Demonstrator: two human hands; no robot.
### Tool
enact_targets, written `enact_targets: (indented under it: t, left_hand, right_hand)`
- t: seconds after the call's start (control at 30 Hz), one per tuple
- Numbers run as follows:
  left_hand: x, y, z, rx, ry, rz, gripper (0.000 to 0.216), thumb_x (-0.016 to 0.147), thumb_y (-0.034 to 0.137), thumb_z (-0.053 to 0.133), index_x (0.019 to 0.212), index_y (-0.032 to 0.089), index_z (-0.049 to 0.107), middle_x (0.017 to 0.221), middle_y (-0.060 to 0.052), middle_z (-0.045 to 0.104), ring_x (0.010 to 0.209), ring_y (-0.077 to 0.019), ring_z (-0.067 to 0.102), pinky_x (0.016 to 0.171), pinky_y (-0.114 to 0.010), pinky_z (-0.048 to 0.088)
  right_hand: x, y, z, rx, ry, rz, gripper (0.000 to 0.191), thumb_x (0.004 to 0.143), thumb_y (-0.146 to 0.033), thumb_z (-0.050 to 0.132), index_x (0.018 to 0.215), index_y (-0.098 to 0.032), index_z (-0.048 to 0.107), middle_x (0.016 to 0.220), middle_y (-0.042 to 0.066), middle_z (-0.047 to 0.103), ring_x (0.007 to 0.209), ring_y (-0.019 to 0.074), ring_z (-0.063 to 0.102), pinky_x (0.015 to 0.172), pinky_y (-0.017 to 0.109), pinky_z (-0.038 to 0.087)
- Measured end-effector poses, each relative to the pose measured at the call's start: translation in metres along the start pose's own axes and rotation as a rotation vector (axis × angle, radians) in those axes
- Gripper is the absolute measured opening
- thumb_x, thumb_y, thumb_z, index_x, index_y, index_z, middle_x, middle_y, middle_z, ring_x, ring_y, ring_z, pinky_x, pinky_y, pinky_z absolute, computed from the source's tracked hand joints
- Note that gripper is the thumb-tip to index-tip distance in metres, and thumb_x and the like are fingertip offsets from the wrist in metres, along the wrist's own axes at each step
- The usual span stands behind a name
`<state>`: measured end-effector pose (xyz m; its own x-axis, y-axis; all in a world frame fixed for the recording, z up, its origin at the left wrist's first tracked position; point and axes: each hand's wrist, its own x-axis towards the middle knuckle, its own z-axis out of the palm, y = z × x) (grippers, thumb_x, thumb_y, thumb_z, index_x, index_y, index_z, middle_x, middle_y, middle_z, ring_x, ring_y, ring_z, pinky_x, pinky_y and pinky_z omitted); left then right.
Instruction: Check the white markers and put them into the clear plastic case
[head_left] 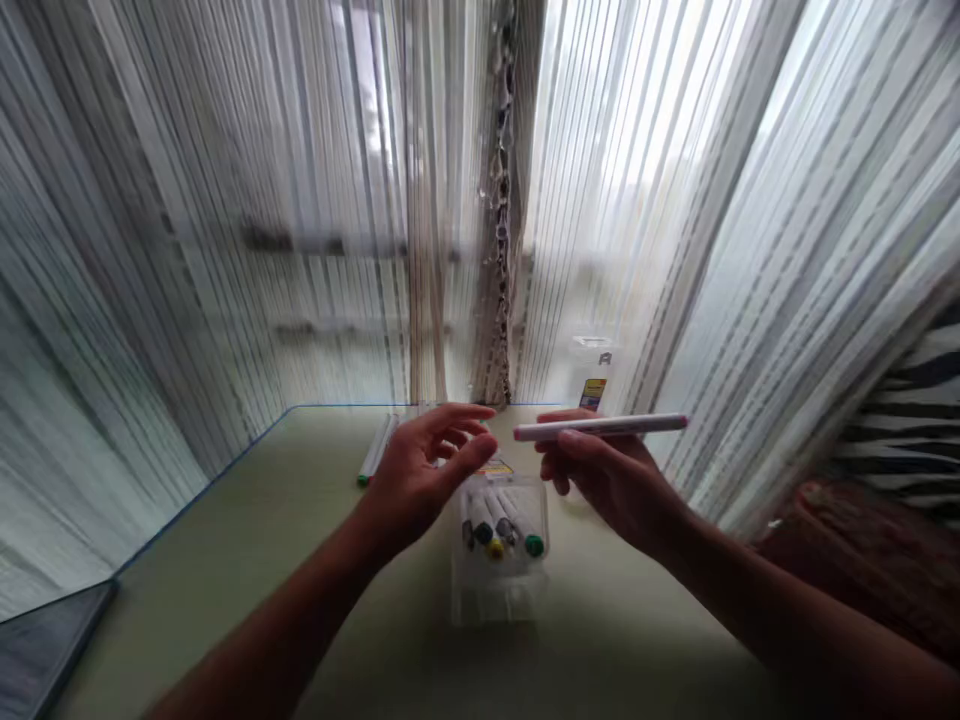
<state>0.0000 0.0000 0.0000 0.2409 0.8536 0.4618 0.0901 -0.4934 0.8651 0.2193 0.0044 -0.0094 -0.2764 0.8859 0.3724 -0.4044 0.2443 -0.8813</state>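
Observation:
My right hand (611, 475) is closed on a white marker (600, 427) with a pink tip, held level above the table. My left hand (431, 465) hovers beside it with fingers spread and nothing in them, just over a clear plastic case (499, 560). Inside the case lie several white markers (499, 525) with yellow, green and dark caps. A loose white marker with a green end (376, 450) lies on the table to the left of my left hand.
The pale green table (247, 560) has a blue edge and meets striped sheer curtains (300, 200) at the back. A clear lid or box with a yellow label (592, 380) stands behind my right hand. A dark flat object (45, 640) lies lower left, zebra-striped fabric (915, 420) at right.

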Motion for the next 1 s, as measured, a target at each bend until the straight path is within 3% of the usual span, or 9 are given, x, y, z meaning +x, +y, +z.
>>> enact_targets:
  t: [0.1,0.23,0.37,0.43,0.57,0.77,1.0]
  left_hand:
    - [-0.006,0.007,0.005,0.06,-0.046,0.077,0.036,0.082,0.041,0.077,0.111,0.021,0.072,0.088,-0.003,0.071,0.08,-0.0162,0.064,0.073,-0.029,0.05]
    - [-0.009,0.012,0.011,0.128,-0.018,0.128,0.027,0.084,0.038,0.075,0.107,0.024,0.075,0.08,0.0,0.07,0.075,-0.0148,0.062,0.072,-0.029,0.048]
    - [-0.007,0.011,0.008,0.113,0.021,0.106,0.02,0.089,0.035,0.07,0.101,0.021,0.077,0.088,-0.004,0.073,0.081,-0.0163,0.065,0.074,-0.028,0.05]
    - [-0.005,0.009,0.002,0.063,0.073,0.07,0.019,0.09,0.034,0.068,0.098,0.019,0.076,0.083,-0.003,0.072,0.074,-0.0148,0.064,0.066,-0.026,0.049]
    - [-0.002,0.007,-0.006,0.024,0.187,0.043,0.019,0.089,0.033,0.066,0.091,0.016,0.074,0.059,0.003,0.058,0.052,-0.0088,0.048,0.046,-0.02,0.035]
    - [-0.002,0.006,0.0,-0.068,0.122,-0.018,0.019,0.081,0.031,0.076,0.088,0.013,0.075,0.061,0.002,0.063,0.055,-0.0085,0.053,0.051,-0.019,0.041]
    - [-0.001,0.002,-0.002,-0.065,0.156,-0.059,0.019,0.085,0.029,0.072,0.092,0.012,0.077,0.065,-0.001,0.068,0.056,-0.0099,0.056,0.054,-0.022,0.044]
  right_hand:
    - [-0.009,-0.003,0.009,-0.018,-0.019,0.013,0.023,0.082,-0.034,0.078,0.099,-0.018,0.081,0.076,0.006,0.07,0.06,0.0108,0.052,0.052,0.022,0.038]
    - [-0.012,-0.004,0.014,-0.063,-0.038,0.028,0.022,0.082,-0.032,0.08,0.1,-0.019,0.081,0.069,0.002,0.063,0.059,0.0079,0.043,0.053,0.021,0.034]
    - [-0.008,-0.005,0.01,-0.022,-0.019,-0.02,0.015,0.081,-0.029,0.081,0.092,-0.018,0.078,0.061,-0.001,0.058,0.051,0.0051,0.039,0.046,0.018,0.029]
    - [-0.004,-0.005,0.006,-0.002,0.044,-0.05,0.013,0.081,-0.028,0.081,0.089,-0.018,0.077,0.059,-0.002,0.059,0.047,0.0044,0.041,0.042,0.017,0.029]
    - [0.002,0.0,0.0,-0.032,0.091,-0.056,0.014,0.081,-0.027,0.081,0.09,-0.017,0.077,0.064,0.001,0.068,0.044,0.0058,0.05,0.039,0.016,0.035]
    - [0.003,0.009,-0.003,-0.129,0.092,-0.096,0.016,0.082,-0.027,0.081,0.092,-0.016,0.075,0.069,0.003,0.073,0.047,0.0091,0.06,0.04,0.018,0.044]
    - [0.003,0.009,-0.005,-0.132,0.082,-0.098,0.015,0.087,-0.029,0.075,0.093,-0.015,0.075,0.072,0.005,0.075,0.048,0.0093,0.061,0.04,0.018,0.045]
